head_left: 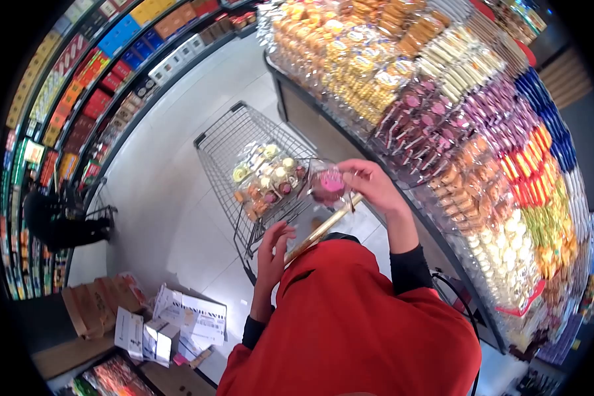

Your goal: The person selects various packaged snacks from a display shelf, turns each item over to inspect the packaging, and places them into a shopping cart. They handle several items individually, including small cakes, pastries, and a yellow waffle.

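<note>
My right hand (374, 187) is closed on a clear packet with a pink round label (331, 183) and dark contents, held above the handle end of a wire shopping cart (216, 157). Near the cart's golden handle bar (320, 230) is my left hand (272, 249), its fingers apart and nothing in them. Inside the cart lie several clear packs of pale and brown pieces (268, 181). Similar dark packets with pink labels (419, 112) are piled on the display at the right.
A long display counter (340, 125) heaped with wrapped snacks runs along my right side. Shelves of boxed goods (105, 79) curve along the left. A person in dark clothes (59, 218) stands there beside another cart. Cardboard boxes (188, 313) and a brown paper bag (102, 305) are at lower left.
</note>
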Tool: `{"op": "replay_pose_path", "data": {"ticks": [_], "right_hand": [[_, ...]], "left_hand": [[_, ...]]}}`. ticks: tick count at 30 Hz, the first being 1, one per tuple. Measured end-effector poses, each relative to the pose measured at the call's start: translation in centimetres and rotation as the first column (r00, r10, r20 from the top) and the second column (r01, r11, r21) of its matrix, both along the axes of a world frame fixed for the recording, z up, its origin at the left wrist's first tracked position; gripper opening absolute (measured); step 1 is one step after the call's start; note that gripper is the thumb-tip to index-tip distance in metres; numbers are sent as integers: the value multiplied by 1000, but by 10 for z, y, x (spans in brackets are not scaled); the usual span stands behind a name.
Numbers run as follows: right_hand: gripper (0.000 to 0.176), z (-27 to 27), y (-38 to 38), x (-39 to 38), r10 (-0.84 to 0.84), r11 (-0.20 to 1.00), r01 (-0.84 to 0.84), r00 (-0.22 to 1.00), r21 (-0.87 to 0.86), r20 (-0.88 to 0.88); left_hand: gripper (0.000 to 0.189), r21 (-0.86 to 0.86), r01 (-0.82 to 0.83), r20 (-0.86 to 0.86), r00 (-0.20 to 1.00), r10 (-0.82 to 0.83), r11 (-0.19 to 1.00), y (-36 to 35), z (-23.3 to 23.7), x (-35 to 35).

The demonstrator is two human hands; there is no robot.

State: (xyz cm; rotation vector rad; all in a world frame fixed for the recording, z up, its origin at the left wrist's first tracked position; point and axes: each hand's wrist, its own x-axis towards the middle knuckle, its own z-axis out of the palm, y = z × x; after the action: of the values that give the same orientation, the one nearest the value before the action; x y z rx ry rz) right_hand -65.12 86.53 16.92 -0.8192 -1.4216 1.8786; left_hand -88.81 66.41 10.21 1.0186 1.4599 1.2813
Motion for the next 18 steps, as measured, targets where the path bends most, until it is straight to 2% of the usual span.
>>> {"op": "replay_pose_path", "data": {"ticks": [1, 3, 6, 7, 9, 11, 13, 14, 15, 16, 17, 18], "right_hand": [[34, -5, -6, -4, 61, 998, -62, 998, 2, 19], [37, 3, -20, -14, 151, 988, -155, 978, -14, -147], [42, 25, -26, -17, 216, 976, -217, 942, 26, -258], [47, 30, -26, -14, 196, 980, -197, 952, 20, -235], [51, 47, -25, -15, 207, 976, -188, 961, 112, -186], [65, 59, -27, -18, 193, 966, -169, 975, 195, -111], [62, 53, -32, -23, 202, 972, -175, 964, 159, -171], [58, 50, -35, -25, 214, 964, -181, 963, 197, -161], [55, 47, -38, -27, 221, 954, -182, 964, 238, -150], [44, 44, -39, -29, 284, 936, -250, 953, 247, -110], [44, 45, -42, -34, 290, 935, -257, 951, 245, -108], [40, 48, -47, -42, 328, 887, -317, 944, 336, 26]], "left_hand": [[33, 40, 18, -4, 1000, -18, 999, 1, 4, 1], [34, 66, 11, -16, 1000, -10, 998, -1, 19, 2], [34, 104, 60, -36, 998, -56, 993, -5, 32, 0], [32, 98, 29, -88, 996, -20, 995, -7, 31, 2], [31, 39, 19, -88, 996, -16, 999, -11, 28, 2], [29, 53, 43, -55, 998, -40, 998, -18, 24, 0], [29, 62, 71, 1, 997, -71, 996, -27, 19, 0], [34, 76, 98, 72, 992, -103, 992, -33, 16, -2], [34, 74, 86, 74, 993, -91, 994, -37, 15, -2], [39, 107, 62, 234, 968, -86, 992, -41, 14, -1], [45, 137, 36, 389, 917, -87, 990, -43, 14, 0], [45, 136, 30, 392, 916, -81, 990, -44, 15, 1]]}}
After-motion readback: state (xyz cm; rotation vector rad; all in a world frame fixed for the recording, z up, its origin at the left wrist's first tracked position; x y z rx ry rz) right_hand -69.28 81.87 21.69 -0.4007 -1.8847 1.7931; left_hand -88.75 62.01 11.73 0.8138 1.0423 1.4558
